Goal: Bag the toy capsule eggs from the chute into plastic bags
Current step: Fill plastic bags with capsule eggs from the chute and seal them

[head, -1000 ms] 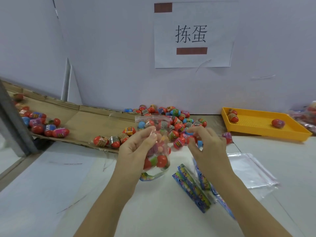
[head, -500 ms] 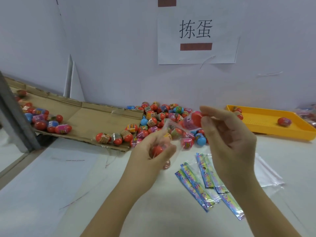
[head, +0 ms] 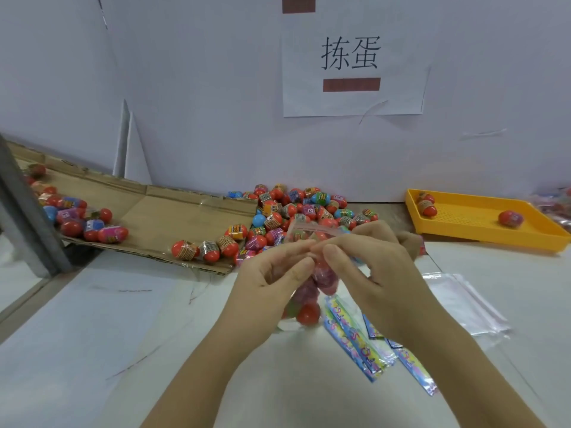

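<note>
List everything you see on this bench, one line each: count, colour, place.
bag: one, clear, eggs inside, held mid-table
loose eggs: many, mostly red, piled at chute's end
chute: one, brown cardboard, left, more eggs on it
tray: one, yellow, right, three eggs inside
empty bags: stack, clear, right of the hands
packets: several, multicoloured, beneath right forearm
sign: one, white, wall
table: one, white
left hand, right hand: both pinch the bag's top

We see bright, even, diffuse light, only faint shadows on the tabletop [head: 92, 335], mild softness overall, our view bowed at the edges.
</note>
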The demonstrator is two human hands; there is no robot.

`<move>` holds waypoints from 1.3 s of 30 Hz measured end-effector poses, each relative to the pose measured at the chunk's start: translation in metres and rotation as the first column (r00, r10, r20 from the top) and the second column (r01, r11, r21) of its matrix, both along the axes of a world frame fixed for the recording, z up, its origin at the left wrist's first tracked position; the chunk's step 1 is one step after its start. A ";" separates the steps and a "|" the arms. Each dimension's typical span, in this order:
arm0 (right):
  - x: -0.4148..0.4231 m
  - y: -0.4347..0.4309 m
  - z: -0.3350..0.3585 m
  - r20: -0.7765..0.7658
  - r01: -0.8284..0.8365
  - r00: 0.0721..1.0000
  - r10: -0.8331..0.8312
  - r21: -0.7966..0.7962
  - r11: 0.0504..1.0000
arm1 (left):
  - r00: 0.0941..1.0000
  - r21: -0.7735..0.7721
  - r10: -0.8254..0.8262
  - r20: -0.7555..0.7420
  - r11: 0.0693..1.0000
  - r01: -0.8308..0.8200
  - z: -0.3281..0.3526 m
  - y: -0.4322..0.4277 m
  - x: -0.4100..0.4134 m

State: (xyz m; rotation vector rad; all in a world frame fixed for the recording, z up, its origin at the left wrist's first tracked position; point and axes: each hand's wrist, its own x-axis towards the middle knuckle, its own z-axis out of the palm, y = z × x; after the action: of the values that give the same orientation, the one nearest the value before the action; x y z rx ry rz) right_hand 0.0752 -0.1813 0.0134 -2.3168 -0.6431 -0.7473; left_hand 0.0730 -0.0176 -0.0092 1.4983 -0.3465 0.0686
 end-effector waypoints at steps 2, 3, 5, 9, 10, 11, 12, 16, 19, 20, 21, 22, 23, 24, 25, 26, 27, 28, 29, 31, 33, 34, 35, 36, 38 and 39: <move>-0.001 0.000 0.002 0.018 -0.006 1.000 0.004 0.064 0.998 | 0.999 -0.031 0.035 -0.014 0.999 -0.035 0.001 0.002 0.001; -0.001 -0.001 0.001 0.014 -0.006 1.000 0.004 0.136 0.991 | 0.999 -0.040 0.044 -0.022 0.998 -0.045 0.001 0.003 0.002; -0.001 0.001 -0.001 -0.130 0.005 0.991 0.042 0.338 0.941 | 0.998 -0.067 0.043 -0.049 0.997 -0.046 0.001 0.005 0.003; 0.005 0.009 -0.005 -0.431 -0.041 0.808 0.402 0.640 0.768 | 0.997 -0.096 -0.032 -0.066 0.995 0.026 0.003 0.004 0.001; 0.006 0.011 -0.006 -0.404 -0.052 0.792 0.457 0.701 0.711 | 0.997 -0.100 -0.046 -0.056 0.994 0.040 0.003 0.003 0.001; 0.006 0.012 -0.006 -0.369 -0.053 0.796 0.480 0.748 0.662 | 0.997 -0.110 -0.051 -0.053 0.993 0.045 0.004 0.002 0.001; 0.005 0.012 -0.006 -0.340 -0.053 0.803 0.490 0.778 0.626 | 0.997 -0.121 -0.046 -0.058 0.992 0.039 0.003 0.002 0.001; 0.006 0.012 -0.006 -0.284 -0.054 0.839 0.465 0.806 0.589 | 0.997 -0.121 -0.020 -0.075 0.993 0.011 0.003 0.003 0.001; 0.008 0.009 -0.005 -0.259 -0.013 0.885 0.387 0.817 0.576 | 0.995 -0.084 -0.011 -0.104 0.996 0.002 0.002 0.002 0.001; 0.008 0.009 -0.005 -0.256 -0.008 0.895 0.366 0.810 0.586 | 0.993 -0.071 -0.003 -0.119 0.997 -0.005 0.002 0.002 0.002; 0.008 0.008 -0.005 -0.255 -0.005 0.900 0.354 0.805 0.593 | 0.991 -0.064 0.005 -0.136 0.998 -0.014 0.000 0.001 0.002; 0.008 0.008 -0.005 -0.261 -0.002 0.898 0.354 0.803 0.596 | 0.989 -0.066 0.009 -0.149 0.998 -0.019 -0.001 0.001 0.003; 0.008 0.007 -0.005 -0.278 0.004 0.888 0.366 0.801 0.599 | 0.987 -0.076 0.011 -0.160 0.997 -0.024 -0.002 0.000 0.003; 0.008 0.007 -0.005 -0.311 0.017 0.870 0.383 0.796 0.606 | 0.985 -0.096 0.013 -0.172 0.995 -0.030 -0.003 0.000 0.003; 0.008 0.007 -0.004 -0.351 0.036 0.849 0.395 0.784 0.620 | 0.983 -0.128 0.013 -0.185 0.991 -0.037 -0.002 0.000 0.003; 0.008 0.007 -0.004 -0.391 0.056 0.827 0.404 0.772 0.633 | 0.980 -0.164 0.011 -0.196 0.985 -0.044 -0.002 0.000 0.003; 0.008 0.007 -0.004 -0.415 0.069 0.813 0.409 0.765 0.640 | 0.979 -0.195 0.010 -0.203 0.980 -0.050 -0.001 0.001 0.003; 0.008 0.007 -0.003 -0.423 0.075 0.809 0.409 0.763 0.642 | 0.979 -0.214 0.010 -0.203 0.975 -0.055 0.000 0.002 0.003; 0.009 0.006 -0.003 -0.420 0.074 0.812 0.405 0.762 0.643 | 0.980 -0.222 0.016 -0.199 0.973 -0.061 0.001 0.002 0.004; 0.008 0.005 -0.002 -0.413 0.064 0.817 0.402 0.758 0.649 | 0.983 -0.249 0.054 -0.177 0.964 -0.098 0.002 0.004 0.005; 0.007 0.005 -0.002 -0.412 0.043 0.815 0.408 0.744 0.667 | 0.981 -0.308 0.129 -0.144 0.936 -0.168 0.002 0.005 0.006; 0.007 0.006 -0.001 -0.414 0.032 0.811 0.414 0.738 0.674 | 0.977 -0.333 0.163 -0.139 0.921 -0.201 0.001 0.005 0.006; 0.006 0.007 -0.001 -0.412 0.023 0.811 0.415 0.732 0.681 | 0.972 -0.346 0.189 -0.142 0.910 -0.228 0.000 0.005 0.007; 0.006 0.008 -0.001 -0.409 0.018 0.813 0.414 0.728 0.686 | 0.966 -0.348 0.210 -0.149 0.904 -0.250 -0.001 0.004 0.006; 0.005 0.009 -0.002 -0.397 0.008 0.815 0.421 0.735 0.678 | 0.958 -0.335 0.250 -0.143 0.898 -0.285 -0.001 0.002 0.006; 0.005 0.009 -0.002 -0.393 0.007 0.816 0.424 0.740 0.673 | 0.956 -0.339 0.262 -0.136 0.894 -0.293 -0.001 0.001 0.005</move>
State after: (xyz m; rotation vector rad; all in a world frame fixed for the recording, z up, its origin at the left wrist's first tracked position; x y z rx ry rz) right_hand 0.0802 -0.1722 0.0116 -1.5416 -0.2708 -0.1320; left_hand 0.0781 -0.0171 -0.0105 1.1746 -0.0402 0.2797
